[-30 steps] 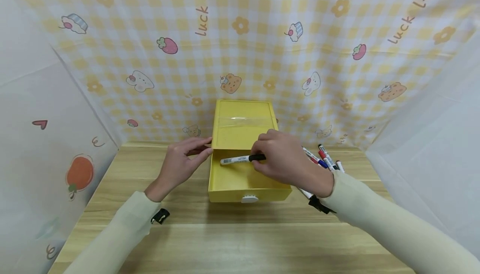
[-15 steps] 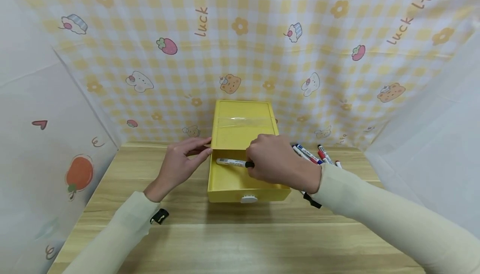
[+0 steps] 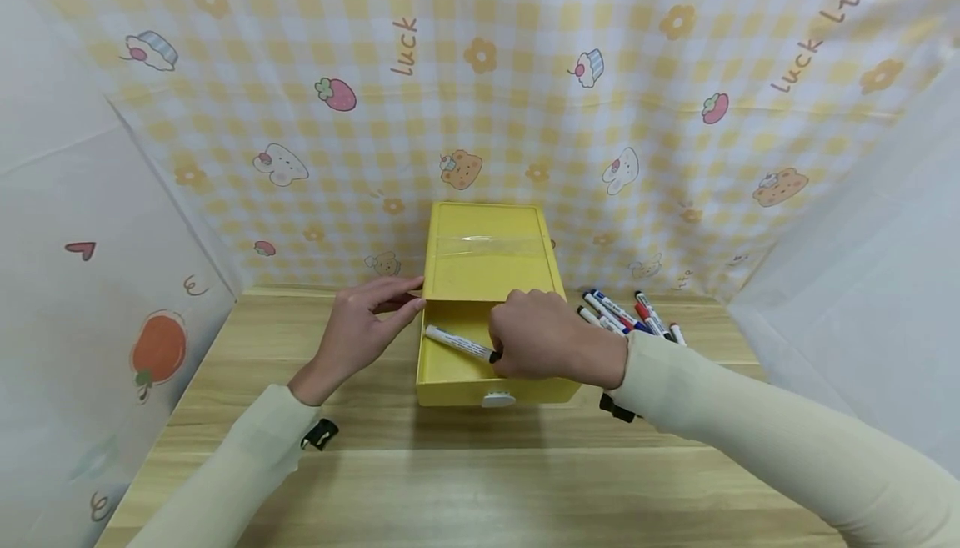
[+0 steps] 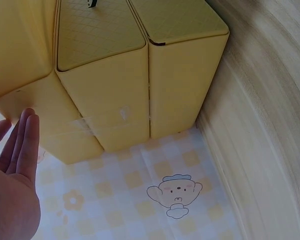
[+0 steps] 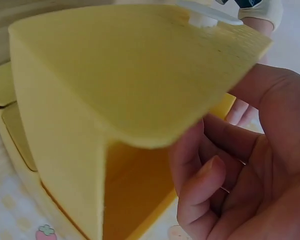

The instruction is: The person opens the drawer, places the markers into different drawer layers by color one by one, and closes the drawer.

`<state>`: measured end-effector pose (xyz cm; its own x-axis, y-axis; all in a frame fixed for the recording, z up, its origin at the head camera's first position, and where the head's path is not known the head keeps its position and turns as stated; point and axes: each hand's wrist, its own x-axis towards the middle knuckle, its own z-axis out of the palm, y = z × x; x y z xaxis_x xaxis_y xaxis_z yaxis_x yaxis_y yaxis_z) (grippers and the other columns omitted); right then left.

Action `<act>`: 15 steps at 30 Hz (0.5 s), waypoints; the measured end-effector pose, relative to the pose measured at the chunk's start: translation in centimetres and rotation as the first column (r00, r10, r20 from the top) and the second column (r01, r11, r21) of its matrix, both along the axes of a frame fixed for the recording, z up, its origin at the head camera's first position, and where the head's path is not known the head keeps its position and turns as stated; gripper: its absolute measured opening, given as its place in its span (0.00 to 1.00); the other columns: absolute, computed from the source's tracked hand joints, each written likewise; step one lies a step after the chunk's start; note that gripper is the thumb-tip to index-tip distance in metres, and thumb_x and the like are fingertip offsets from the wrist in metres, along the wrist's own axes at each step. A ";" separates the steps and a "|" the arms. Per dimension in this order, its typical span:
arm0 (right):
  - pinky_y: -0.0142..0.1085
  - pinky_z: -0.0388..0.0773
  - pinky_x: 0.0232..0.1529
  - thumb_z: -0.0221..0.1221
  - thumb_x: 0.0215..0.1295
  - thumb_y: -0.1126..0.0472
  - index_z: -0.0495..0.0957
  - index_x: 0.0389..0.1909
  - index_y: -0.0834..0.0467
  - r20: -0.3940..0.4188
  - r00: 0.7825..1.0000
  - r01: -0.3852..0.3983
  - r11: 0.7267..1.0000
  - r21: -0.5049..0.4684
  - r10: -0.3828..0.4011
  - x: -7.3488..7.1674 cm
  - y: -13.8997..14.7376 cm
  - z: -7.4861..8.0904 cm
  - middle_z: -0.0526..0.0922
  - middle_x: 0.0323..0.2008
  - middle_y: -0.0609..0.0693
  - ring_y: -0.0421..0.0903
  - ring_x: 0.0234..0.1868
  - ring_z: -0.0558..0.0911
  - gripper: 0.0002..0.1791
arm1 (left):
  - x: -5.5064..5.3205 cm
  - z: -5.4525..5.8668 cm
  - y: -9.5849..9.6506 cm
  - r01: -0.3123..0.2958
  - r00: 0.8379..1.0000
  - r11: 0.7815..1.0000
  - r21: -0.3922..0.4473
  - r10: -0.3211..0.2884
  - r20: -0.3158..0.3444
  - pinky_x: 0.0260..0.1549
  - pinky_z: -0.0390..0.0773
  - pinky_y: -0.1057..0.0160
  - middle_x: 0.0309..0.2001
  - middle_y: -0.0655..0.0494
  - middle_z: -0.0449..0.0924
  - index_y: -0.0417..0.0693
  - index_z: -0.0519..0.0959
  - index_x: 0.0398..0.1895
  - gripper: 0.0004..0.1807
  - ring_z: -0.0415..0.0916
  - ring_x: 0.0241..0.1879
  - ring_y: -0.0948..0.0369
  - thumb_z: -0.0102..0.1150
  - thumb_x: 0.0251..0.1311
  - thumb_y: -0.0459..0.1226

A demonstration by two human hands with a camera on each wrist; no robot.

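My right hand [image 3: 551, 339] reaches into the open top drawer [image 3: 453, 393] of a yellow drawer cabinet [image 3: 487, 223]. It pinches a white marker [image 3: 459, 343] by its black cap end; the marker slants across the drawer with its far end near the left wall. In the right wrist view the drawer front hides the marker, while the curled fingers of the hand [image 5: 260, 165] show behind it. Against the cabinet's left side rest the fingertips of my left hand [image 3: 363, 323], straight in the left wrist view, beside the yellow casing [image 4: 100, 100].
Several markers [image 3: 611, 310] with black, blue and red caps lie on the wooden table [image 3: 360, 481] to the cabinet's right. A white knob [image 3: 497, 399] sticks out from the drawer front. Behind the cabinet hangs a checked cloth [image 3: 480, 114].
My right hand has moved down and toward the drawer front with the marker, which now lies lower and is tilted the other way. My left hand has stayed in place.
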<state>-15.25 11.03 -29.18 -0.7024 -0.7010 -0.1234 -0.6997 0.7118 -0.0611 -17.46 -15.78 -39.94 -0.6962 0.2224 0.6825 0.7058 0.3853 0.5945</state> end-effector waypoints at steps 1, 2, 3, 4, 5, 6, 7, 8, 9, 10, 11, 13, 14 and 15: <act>0.32 0.48 0.17 0.75 0.62 0.60 0.65 0.09 0.44 0.009 1.000 0.002 1.000 -0.001 -0.002 0.0 0.1 -0.1 0.51 0.11 0.36 0.37 0.17 0.54 0.31 | 0.0 0.0 0.0 -0.001 1.000 1.000 -0.002 0.001 0.001 0.44 0.88 0.72 0.49 0.41 0.91 0.32 0.89 0.57 0.17 0.92 0.43 0.49 0.76 0.65 0.24; 0.32 0.49 0.17 0.75 0.63 0.59 0.66 0.09 0.45 0.018 1.000 0.003 1.000 -0.001 -0.003 -0.1 0.1 -0.2 0.52 0.11 0.36 0.37 0.17 0.55 0.31 | 0.0 0.0 0.0 -0.003 1.000 1.000 -0.004 0.003 0.002 0.44 0.88 0.72 0.49 0.42 0.91 0.32 0.89 0.57 0.17 0.92 0.43 0.49 0.76 0.66 0.24; 0.32 0.49 0.17 0.76 0.63 0.58 0.67 0.09 0.45 0.025 1.000 0.004 1.000 -0.003 -0.004 -0.1 0.2 -0.3 0.52 0.11 0.36 0.37 0.17 0.55 0.30 | 0.0 0.1 0.0 -0.002 1.000 1.000 -0.003 0.002 0.003 0.44 0.88 0.72 0.49 0.41 0.91 0.32 0.89 0.57 0.17 0.92 0.43 0.49 0.76 0.66 0.25; 0.32 0.49 0.17 0.77 0.64 0.58 0.68 0.09 0.45 0.037 0.999 0.008 1.000 -0.003 -0.008 -0.1 0.2 -0.4 0.53 0.11 0.36 0.37 0.17 0.56 0.30 | 0.0 0.1 0.0 -0.002 1.000 1.000 -0.002 0.002 0.004 0.44 0.88 0.72 0.49 0.41 0.91 0.32 0.89 0.57 0.17 0.92 0.43 0.49 0.76 0.66 0.24; 0.31 0.50 0.17 0.77 0.64 0.57 0.69 0.09 0.45 0.047 0.999 0.012 1.000 -0.003 -0.012 -0.1 0.2 -0.4 0.54 0.11 0.36 0.37 0.16 0.57 0.30 | 0.0 0.0 0.0 -0.001 1.000 1.000 -0.001 0.001 0.005 0.43 0.88 0.72 0.49 0.41 0.91 0.32 0.89 0.57 0.17 0.92 0.43 0.49 0.76 0.65 0.24; 0.31 0.50 0.17 0.77 0.65 0.57 0.70 0.09 0.45 0.058 0.998 0.013 1.000 -0.005 -0.013 -0.2 0.2 -0.4 0.54 0.11 0.36 0.37 0.16 0.57 0.30 | -0.1 0.0 0.0 -0.001 1.000 1.000 0.001 0.001 0.005 0.43 0.88 0.72 0.49 0.41 0.91 0.32 0.89 0.57 0.17 0.92 0.43 0.49 0.76 0.65 0.24; 0.31 0.50 0.17 0.77 0.65 0.57 0.70 0.10 0.46 0.070 0.997 0.014 1.000 -0.007 -0.013 -0.2 0.3 -0.4 0.54 0.11 0.36 0.37 0.16 0.57 0.30 | -0.1 0.0 0.0 0.000 1.000 1.000 0.002 0.000 0.005 0.43 0.88 0.71 0.49 0.42 0.92 0.32 0.89 0.57 0.17 0.92 0.43 0.49 0.76 0.65 0.24; 0.31 0.50 0.17 0.77 0.65 0.57 0.70 0.10 0.46 0.082 0.997 0.014 1.000 -0.009 -0.013 -0.2 0.3 -0.5 0.54 0.11 0.36 0.37 0.16 0.57 0.30 | -0.1 0.0 0.0 0.001 1.000 1.000 0.004 -0.001 0.005 0.43 0.88 0.71 0.49 0.42 0.92 0.32 0.89 0.57 0.17 0.92 0.43 0.49 0.76 0.65 0.24; 0.31 0.50 0.17 0.78 0.65 0.58 0.70 0.10 0.46 0.094 0.995 0.014 1.000 -0.011 -0.013 -0.2 0.3 -0.5 0.53 0.11 0.36 0.37 0.15 0.57 0.30 | -0.1 -0.1 0.0 0.001 1.000 1.000 0.005 -0.001 0.005 0.43 0.88 0.71 0.49 0.42 0.92 0.32 0.89 0.57 0.17 0.92 0.42 0.49 0.76 0.65 0.24; 0.32 0.49 0.18 0.78 0.65 0.58 0.69 0.10 0.46 0.105 0.994 0.013 1.000 -0.013 -0.011 -0.3 0.3 -0.5 0.52 0.12 0.36 0.37 0.15 0.55 0.30 | -0.1 -0.1 0.0 0.001 1.000 1.000 0.006 -0.001 0.004 0.43 0.88 0.71 0.49 0.42 0.92 0.32 0.89 0.57 0.17 0.92 0.42 0.49 0.76 0.65 0.24; 0.32 0.48 0.18 0.78 0.65 0.58 0.69 0.10 0.46 0.112 0.994 0.010 1.000 -0.015 -0.008 -0.3 0.3 -0.5 0.51 0.12 0.36 0.37 0.16 0.55 0.30 | -0.2 -0.1 0.0 0.001 1.000 1.000 0.006 -0.001 0.003 0.43 0.88 0.71 0.49 0.43 0.92 0.32 0.89 0.57 0.17 0.92 0.42 0.49 0.76 0.65 0.24; 0.32 0.47 0.19 0.78 0.65 0.58 0.68 0.10 0.45 0.121 0.993 0.005 1.000 -0.018 -0.003 -0.3 0.3 -0.6 0.49 0.13 0.37 0.36 0.16 0.53 0.31 | -0.2 -0.2 -0.1 0.001 1.000 1.000 0.007 -0.001 0.002 0.43 0.88 0.71 0.48 0.43 0.92 0.32 0.89 0.57 0.17 0.92 0.42 0.49 0.76 0.65 0.24; 0.33 0.46 0.20 0.78 0.65 0.59 0.67 0.10 0.45 0.125 0.992 0.001 1.000 -0.021 0.002 -0.3 0.4 -0.6 0.48 0.13 0.37 0.37 0.17 0.52 0.32 | -0.2 -0.2 -0.1 0.002 1.000 1.000 0.009 -0.002 0.001 0.43 0.88 0.71 0.48 0.44 0.92 0.33 0.89 0.57 0.17 0.92 0.43 0.49 0.76 0.65 0.24; 0.33 0.44 0.21 0.77 0.65 0.59 0.65 0.10 0.45 0.128 0.992 -0.004 1.000 -0.025 0.007 -0.4 0.4 -0.6 0.47 0.14 0.37 0.37 0.18 0.50 0.33 | -0.2 -0.3 -0.1 0.002 1.000 1.000 0.010 -0.002 -0.001 0.43 0.88 0.71 0.48 0.44 0.92 0.33 0.89 0.57 0.17 0.92 0.43 0.49 0.76 0.65 0.24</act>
<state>-15.63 11.44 -29.78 -0.6780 -0.7087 -0.1950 -0.6889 0.7052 -0.1679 -17.66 -15.87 -40.20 -0.6950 0.2173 0.6854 0.7074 0.3777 0.5975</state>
